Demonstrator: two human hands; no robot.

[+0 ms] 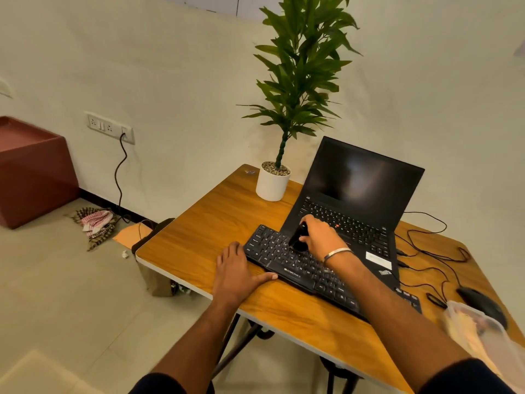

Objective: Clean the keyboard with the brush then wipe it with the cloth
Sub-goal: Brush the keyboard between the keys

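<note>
A black keyboard (287, 264) lies slantwise on the wooden table (216, 220), in front of an open laptop. My right hand (319, 237) is shut on a small black brush (298, 237), whose lower end rests on the keys near the keyboard's upper left part. My left hand (237, 271) lies flat on the table at the keyboard's left end, thumb along its front edge, holding nothing. A cloth is not clearly visible on the table.
An open black laptop (358, 200) stands behind the keyboard. A potted plant (273, 182) is at the table's back edge. Cables (431, 251), a black mouse (483, 304) and a clear plastic container (477, 328) lie at the right. Rags (95, 223) lie on the floor.
</note>
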